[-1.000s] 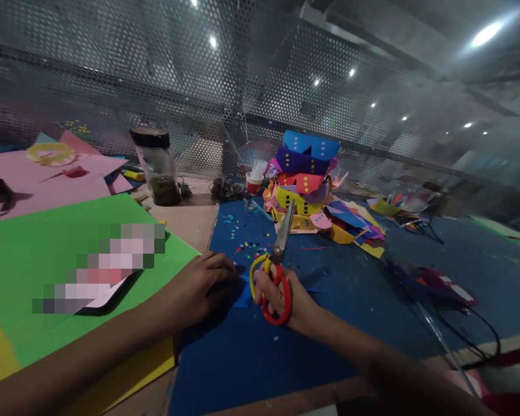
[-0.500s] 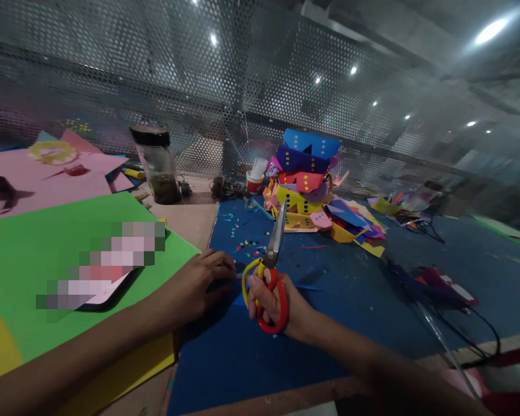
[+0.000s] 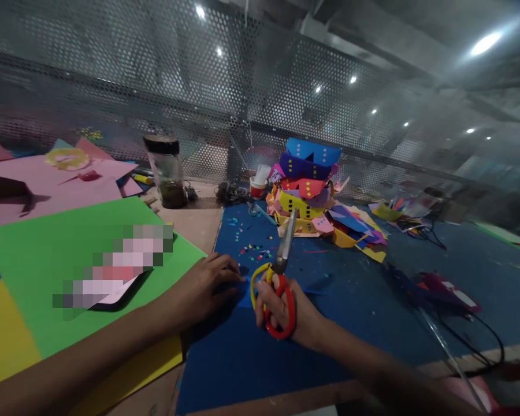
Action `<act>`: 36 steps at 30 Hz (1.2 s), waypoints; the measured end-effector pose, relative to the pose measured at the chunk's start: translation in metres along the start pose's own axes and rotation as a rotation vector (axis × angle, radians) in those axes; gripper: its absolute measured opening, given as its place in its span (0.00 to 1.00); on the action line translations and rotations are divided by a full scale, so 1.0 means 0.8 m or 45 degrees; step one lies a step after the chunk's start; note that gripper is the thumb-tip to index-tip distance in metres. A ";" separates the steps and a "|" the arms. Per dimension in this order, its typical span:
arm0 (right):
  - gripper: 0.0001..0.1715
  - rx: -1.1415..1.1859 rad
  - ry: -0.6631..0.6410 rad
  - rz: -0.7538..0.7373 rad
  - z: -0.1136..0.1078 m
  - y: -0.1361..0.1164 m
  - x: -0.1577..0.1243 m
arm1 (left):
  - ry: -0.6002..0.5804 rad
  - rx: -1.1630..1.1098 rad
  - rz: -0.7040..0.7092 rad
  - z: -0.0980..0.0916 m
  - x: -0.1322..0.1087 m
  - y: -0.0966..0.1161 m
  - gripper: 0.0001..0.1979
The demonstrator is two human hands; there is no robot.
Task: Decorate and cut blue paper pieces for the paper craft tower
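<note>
My right hand is closed around the red and yellow handles of a pair of scissors, whose blades point up and away, together. To its left, my left hand rests low over the blue mat, fingers bent and pressed together. Near its fingertips lies a bright blue piece of paper, partly covered; whether the fingers pinch it is hidden. Small coloured paper bits are scattered beyond both hands. A stack of folded colourful paper shapes stands behind the scissors.
A phone lies on green paper at the left. Beyond are a black-lidded jar and a paper cup. Loose paper pieces lie right of the stack. Dark cables run along the right side.
The view has shifted slightly, so most things appear a little further right and lower. Both hands keep nearly the same pose, and the scissors remain in my right hand.
</note>
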State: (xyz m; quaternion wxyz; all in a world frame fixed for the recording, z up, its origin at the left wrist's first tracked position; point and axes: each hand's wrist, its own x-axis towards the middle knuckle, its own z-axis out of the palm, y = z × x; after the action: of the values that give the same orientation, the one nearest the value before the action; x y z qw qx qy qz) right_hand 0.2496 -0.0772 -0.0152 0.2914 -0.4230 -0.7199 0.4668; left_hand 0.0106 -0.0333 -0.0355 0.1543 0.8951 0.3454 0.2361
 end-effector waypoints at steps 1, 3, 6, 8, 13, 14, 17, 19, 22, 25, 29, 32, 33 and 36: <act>0.38 0.017 0.028 0.009 0.000 0.001 0.001 | -0.006 0.008 0.002 0.000 0.001 0.001 0.10; 0.37 0.046 0.059 0.025 0.001 0.002 0.005 | -0.022 0.017 0.005 -0.001 0.002 0.003 0.10; 0.33 0.070 0.027 0.036 0.005 0.003 0.009 | -0.025 0.016 0.011 -0.001 0.002 0.004 0.10; 0.30 0.069 0.005 0.022 0.008 0.003 0.009 | -0.021 0.009 0.020 -0.001 0.001 0.004 0.10; 0.34 -0.027 -0.074 -0.040 0.007 0.001 0.001 | -0.023 -0.021 0.012 -0.001 -0.002 0.001 0.10; 0.35 -0.032 -0.079 -0.036 0.004 0.000 0.000 | -0.022 -0.017 0.005 -0.001 -0.002 0.001 0.11; 0.35 0.044 0.064 0.006 -0.009 -0.003 -0.001 | -0.036 0.015 -0.002 -0.002 0.000 0.002 0.11; 0.34 0.096 0.192 0.013 -0.019 -0.005 -0.001 | -0.046 0.029 -0.003 -0.002 0.000 0.004 0.12; 0.35 0.110 0.239 -0.009 -0.027 -0.006 0.000 | -0.037 0.041 -0.008 -0.003 0.000 0.008 0.12; 0.33 0.121 0.209 0.004 -0.025 -0.003 0.000 | -0.022 0.075 -0.025 0.000 -0.002 0.012 0.10; 0.32 0.132 0.158 0.004 -0.018 0.006 0.002 | -0.015 0.132 -0.069 0.004 -0.004 0.014 0.11; 0.34 0.102 0.112 0.010 -0.016 0.014 0.001 | -0.016 0.148 -0.092 0.005 -0.005 0.015 0.11; 0.34 0.099 0.110 0.013 -0.015 0.017 0.001 | -0.016 0.149 -0.095 0.005 -0.005 0.016 0.11; 0.34 0.108 0.126 0.007 -0.015 0.019 -0.001 | -0.030 0.148 -0.102 0.004 -0.004 0.017 0.12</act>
State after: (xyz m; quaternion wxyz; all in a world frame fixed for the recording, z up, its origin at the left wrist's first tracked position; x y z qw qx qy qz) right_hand 0.2650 -0.0700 -0.0245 0.3429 -0.4348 -0.6832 0.4761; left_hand 0.0173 -0.0454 -0.0331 0.1155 0.8906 0.3923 0.1989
